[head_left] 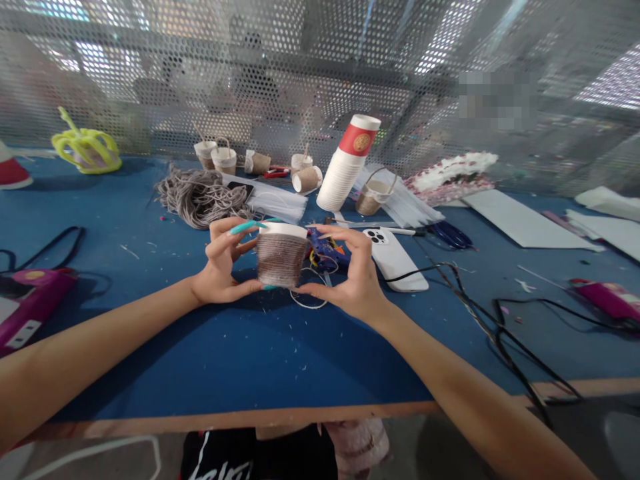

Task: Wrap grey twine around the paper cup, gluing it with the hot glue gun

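A small paper cup wrapped in brown-grey cord, its white rim bare, stands upright between my two hands near the middle of the view. My left hand grips its left side, long turquoise nails at the rim and thumb at the base. On the right side my right hand holds it with fingertips near the rim and thumb at the bottom. Behind my right hand lies a blue glue gun, partly hidden. A thin white loop rests on the table beside the cup.
Grey cord lies behind my left hand. A tall cup stack leans beyond, near small wrapped cups. A white phone, black cables and a white board lie right. A magenta power strip sits left.
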### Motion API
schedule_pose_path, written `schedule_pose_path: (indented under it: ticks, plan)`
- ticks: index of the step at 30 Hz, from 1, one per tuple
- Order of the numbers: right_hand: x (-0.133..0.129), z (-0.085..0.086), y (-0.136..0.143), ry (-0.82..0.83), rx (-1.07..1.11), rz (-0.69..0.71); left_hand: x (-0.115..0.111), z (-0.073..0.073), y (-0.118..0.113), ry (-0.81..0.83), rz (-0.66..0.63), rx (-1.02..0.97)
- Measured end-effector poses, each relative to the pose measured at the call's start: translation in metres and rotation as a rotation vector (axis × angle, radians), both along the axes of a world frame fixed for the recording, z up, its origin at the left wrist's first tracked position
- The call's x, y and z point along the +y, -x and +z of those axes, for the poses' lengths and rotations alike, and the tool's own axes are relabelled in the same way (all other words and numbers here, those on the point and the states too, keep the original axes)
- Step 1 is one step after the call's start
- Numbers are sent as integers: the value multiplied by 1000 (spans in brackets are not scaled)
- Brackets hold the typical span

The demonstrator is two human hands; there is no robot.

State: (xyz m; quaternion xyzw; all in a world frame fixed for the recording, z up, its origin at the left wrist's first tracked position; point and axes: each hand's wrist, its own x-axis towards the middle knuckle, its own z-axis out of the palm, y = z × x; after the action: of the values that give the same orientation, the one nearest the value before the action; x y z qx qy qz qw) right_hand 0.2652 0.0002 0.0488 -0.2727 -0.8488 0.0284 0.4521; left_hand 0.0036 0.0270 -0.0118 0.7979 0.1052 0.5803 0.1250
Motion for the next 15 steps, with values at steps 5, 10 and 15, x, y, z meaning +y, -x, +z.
schedule_pose_path:
  ticks: [5,10,15]
  plan:
    - [5,-6,-1,115,60,69,-1,4,-3,-43,39,-17]
    - [2,-1,0,97,-110,181,2,5,-5,-145,48,19]
    - [-2,4,0,92,-172,149,0,13,-7,-208,21,36]
